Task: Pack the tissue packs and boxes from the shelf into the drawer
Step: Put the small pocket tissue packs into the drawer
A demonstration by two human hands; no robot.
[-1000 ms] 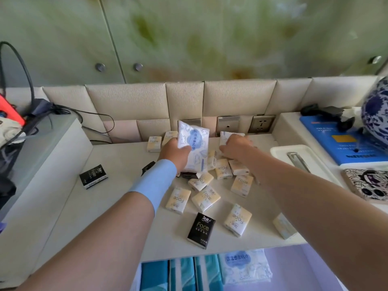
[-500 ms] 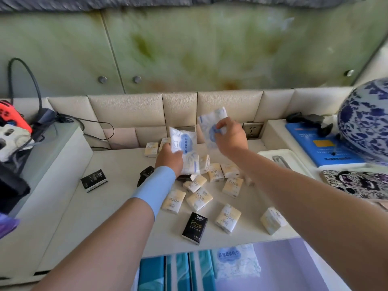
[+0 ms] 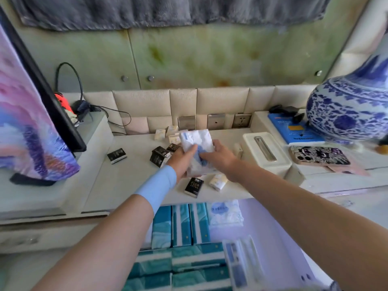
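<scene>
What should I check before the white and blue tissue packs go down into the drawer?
1. Both hands on the packs: ok. The left hand and the right hand hold the white and blue tissue packs together.
2. Grip secure: cannot tell; the picture is blurred there.
3. Drawer open: ok.
4. Free room in the drawer: ok. The teal boxes fill the left side; to the right of the pack already in the drawer the bottom is bare.
5. Shelf finished: not ok. A black pack, a cream pack and others remain.
</scene>
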